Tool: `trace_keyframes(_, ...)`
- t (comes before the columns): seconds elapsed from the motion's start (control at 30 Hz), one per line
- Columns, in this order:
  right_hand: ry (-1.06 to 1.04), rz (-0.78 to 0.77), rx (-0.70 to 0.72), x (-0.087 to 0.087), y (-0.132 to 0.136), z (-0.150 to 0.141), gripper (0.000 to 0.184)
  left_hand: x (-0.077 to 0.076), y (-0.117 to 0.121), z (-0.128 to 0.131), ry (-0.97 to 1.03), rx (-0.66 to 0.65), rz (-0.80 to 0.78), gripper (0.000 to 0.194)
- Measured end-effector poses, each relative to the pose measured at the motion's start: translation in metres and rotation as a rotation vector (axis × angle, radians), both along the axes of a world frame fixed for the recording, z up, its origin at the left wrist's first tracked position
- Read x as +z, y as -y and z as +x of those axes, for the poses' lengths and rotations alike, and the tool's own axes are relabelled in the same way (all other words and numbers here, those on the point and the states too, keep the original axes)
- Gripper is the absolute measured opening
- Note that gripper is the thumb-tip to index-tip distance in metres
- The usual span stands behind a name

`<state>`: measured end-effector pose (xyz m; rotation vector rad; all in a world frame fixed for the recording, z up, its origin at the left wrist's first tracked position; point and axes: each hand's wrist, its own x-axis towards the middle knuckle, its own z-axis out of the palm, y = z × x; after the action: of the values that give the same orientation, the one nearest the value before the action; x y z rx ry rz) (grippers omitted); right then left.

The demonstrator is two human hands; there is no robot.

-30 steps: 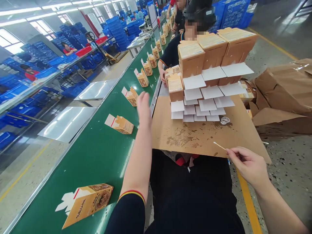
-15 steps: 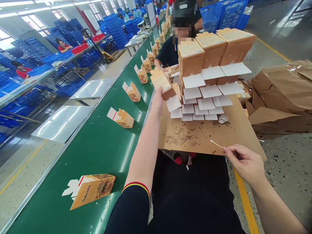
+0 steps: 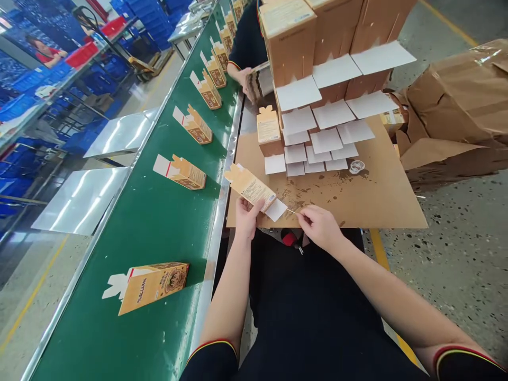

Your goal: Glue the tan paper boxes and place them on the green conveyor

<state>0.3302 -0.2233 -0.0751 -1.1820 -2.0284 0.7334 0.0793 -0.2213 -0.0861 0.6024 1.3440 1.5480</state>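
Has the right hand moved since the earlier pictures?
Yes: against the cardboard sheet, the right hand has moved left, away from the sheet's near right corner.

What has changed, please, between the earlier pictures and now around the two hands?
The left hand, with no carton visible at first, took hold of a carton and brought it toward the body. The right hand moved leftward, bringing the cotton swab to the carton's white flap; contact is unclear. The swab stayed gripped, and the clear dish stayed on the cardboard sheet.
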Motion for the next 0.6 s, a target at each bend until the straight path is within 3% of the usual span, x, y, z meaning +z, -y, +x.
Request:
trace_keyframes(0.17, 0.132, -0.004, 0.034, -0.016, 0.000, -0.017, 0.036, 0.006, 0.004, 0.001, -0.110, -0.028, 0.008, 0.080)
trace_keyframes(0.37, 0.112, -0.025, 0.150, -0.009, 0.018, -0.021, 0.036, 0.012, 0.016, 0.010, -0.331, -0.050, 0.071, 0.084)
trace_keyframes(0.6, -0.042, -0.053, 0.048, 0.004, 0.038, 0.020, 0.041, 0.010, 0.034, 0.029, -0.691, -0.043, 0.033, 0.075)
